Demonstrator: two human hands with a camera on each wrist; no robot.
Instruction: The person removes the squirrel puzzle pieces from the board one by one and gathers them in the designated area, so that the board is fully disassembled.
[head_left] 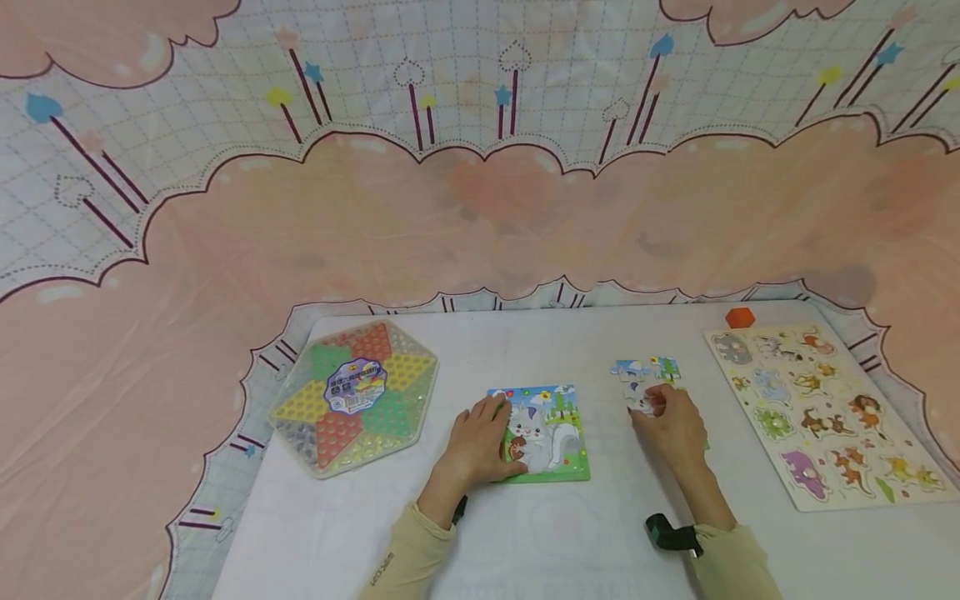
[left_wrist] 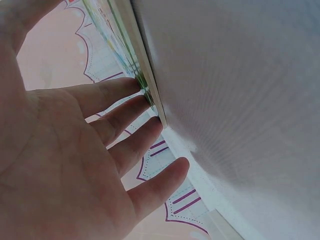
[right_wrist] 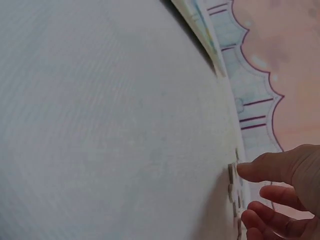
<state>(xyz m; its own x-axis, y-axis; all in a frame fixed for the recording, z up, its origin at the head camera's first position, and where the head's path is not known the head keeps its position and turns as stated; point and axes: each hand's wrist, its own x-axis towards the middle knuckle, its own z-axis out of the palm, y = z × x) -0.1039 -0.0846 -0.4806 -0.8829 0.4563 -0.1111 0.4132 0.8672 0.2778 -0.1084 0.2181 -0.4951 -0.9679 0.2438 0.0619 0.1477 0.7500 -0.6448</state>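
Note:
A square picture card (head_left: 551, 437) with a grey squirrel on green grass lies on the table. My left hand (head_left: 476, 446) touches its left side, thumb near the lower corner; in the left wrist view the extended fingers meet the edge of the stacked boards (left_wrist: 142, 62). To the right, several jigsaw pieces (head_left: 630, 368) lie partly joined, showing sky, trees and part of the squirrel. Over them, my right hand (head_left: 675, 429) pinches a jigsaw piece (head_left: 640, 398) between thumb and fingers. The hand covers part of these pieces; their edges (right_wrist: 232, 192) show in the right wrist view.
A hexagonal Chinese checkers set (head_left: 405, 408) in clear packaging lies at the left. At the right is a wooden animal peg puzzle (head_left: 832, 442), with an orange hexagonal block (head_left: 740, 317) behind it. A patterned cloth (head_left: 480, 225) hangs behind the white table (head_left: 555, 542).

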